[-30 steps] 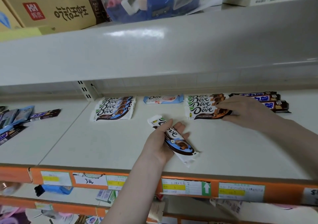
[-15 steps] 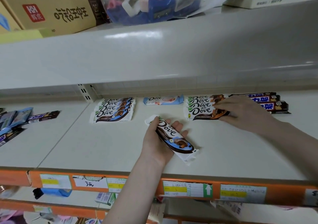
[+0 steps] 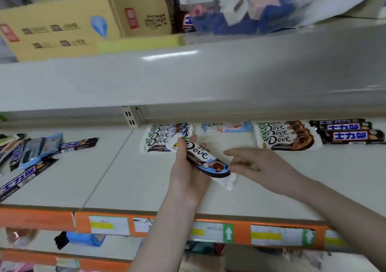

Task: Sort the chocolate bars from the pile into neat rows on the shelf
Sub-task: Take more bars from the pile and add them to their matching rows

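lying across the palm of the left hand point(image 3: 189, 175), a blue-and-white dove bar point(image 3: 205, 160) is held above the middle of the shelf point(image 3: 117, 180), its wrapper slanting from far left to near right. the left grip is closed on this bar, thumb on the far left end, fingers curled under it. the right hand point(image 3: 263, 167) sits just right of the bar with its grip loosely spread, fingers point(image 3: 234, 153) pointing left toward the bar's near right end; whether they touch the wrapper cannot be told, and they hold nothing.

at the far edge of the shelf four groups lie side by side. far left of the hands is a row of blue dove bars point(image 3: 165, 135), overlapped like tiles, partly hidden by the held bar. right of it lies a single light blue dove bar point(image 3: 226, 126) with a pink picture. further right is a row of brown dove bars point(image 3: 286, 136), also overlapped, and at the far right a row of dark bars with blue-and-white lettering point(image 3: 348, 131).

on the left part of the shelf an untidy pile of mixed bars point(image 3: 31, 154) lies at odd angles. above, an upper shelf carries a yellow carton point(image 3: 69, 25) and a clear plastic bag point(image 3: 261, 6), blurred. the shelf's near edge is an orange strip with price labels point(image 3: 211, 232).
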Available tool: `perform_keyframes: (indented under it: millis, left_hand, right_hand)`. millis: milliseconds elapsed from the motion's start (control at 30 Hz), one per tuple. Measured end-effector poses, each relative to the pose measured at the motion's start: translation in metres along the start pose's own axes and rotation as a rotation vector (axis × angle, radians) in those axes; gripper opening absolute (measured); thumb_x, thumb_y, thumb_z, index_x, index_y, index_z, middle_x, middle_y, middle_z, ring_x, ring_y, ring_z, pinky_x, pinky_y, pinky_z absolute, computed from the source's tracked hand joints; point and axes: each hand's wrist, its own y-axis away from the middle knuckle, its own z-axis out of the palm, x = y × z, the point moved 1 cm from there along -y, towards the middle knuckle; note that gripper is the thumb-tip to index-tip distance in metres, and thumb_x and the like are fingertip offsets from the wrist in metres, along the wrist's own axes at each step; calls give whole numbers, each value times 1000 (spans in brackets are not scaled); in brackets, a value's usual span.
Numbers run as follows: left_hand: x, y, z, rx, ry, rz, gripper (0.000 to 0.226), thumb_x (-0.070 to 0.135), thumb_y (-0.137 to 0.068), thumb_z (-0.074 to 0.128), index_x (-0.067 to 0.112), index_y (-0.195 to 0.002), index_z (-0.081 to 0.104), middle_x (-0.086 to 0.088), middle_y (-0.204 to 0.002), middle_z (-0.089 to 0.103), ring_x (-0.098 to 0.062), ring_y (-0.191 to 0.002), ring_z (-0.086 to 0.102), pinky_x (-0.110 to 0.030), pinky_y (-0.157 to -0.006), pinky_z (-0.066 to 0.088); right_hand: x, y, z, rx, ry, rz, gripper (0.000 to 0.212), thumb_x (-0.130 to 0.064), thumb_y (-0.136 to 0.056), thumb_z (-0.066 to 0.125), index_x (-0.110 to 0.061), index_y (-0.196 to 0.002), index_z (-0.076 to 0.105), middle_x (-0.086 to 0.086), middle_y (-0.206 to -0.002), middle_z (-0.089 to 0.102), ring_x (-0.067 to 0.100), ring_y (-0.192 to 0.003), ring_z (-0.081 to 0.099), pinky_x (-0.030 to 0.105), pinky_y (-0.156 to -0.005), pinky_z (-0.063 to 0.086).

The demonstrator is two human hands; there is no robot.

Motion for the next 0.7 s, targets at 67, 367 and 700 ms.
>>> perform_keyframes:
  millis: [67, 367, 700]
  left_hand:
    - [13, -2, -11, -56, -21, -7, 68, 54, -85, 50, 9, -136, 45, -9, -109, 49, -26, -111, 48, -46, -110, 31]
    - [101, 20, -78, -15, -568, 199, 10, 9, -84, 64, 11, -91, 70, -8, -88, 74, -21, -79, 68, -34, -75, 54]
    - [153, 3, -106, 36, -1261, 424, 32, 4, -67, 79, 15, -93, 65, -16, -83, 59, -24, -63, 59, -27, -55, 55]
  right_hand:
    - [-14, -8, 14, 0, -195, 74, 34, -26, -84, 63, -30, -117, 59, -6, -97, 69, 8, -89, 62, 12, -76, 43]
    - [-60, -46, 56, 109, -526, 229, 21, 3, -77, 66, -12, -91, 72, 22, -89, 70, 13, -62, 55, 15, -53, 48]
    - [-67, -77, 76, 371, -453, 379, 15, 0, -75, 70, -11, -86, 70, -8, -45, 60, -1, -39, 51, 7, -51, 46]
